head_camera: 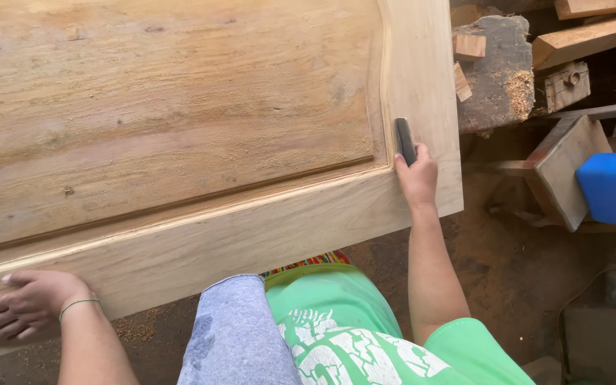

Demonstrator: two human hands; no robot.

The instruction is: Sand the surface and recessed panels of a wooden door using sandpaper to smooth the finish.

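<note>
A: What surface, what room?
B: A pale wooden door panel [180, 142] over a sawdust floor [507, 271], offcuts [500, 71] beside it.
A: The hands?
B: Left hand [23, 306] lies flat, fingers spread, on the bottom rail (fingertips cut off). Right hand [417, 178] pinches a dark scraper [405, 140], probably metal, at the moulding corner, long axis pointing away.

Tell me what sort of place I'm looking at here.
Most likely a woodworking shop: a large raised-panel wooden door, offcut timber blocks and sawdust on the dirt floor.
</note>
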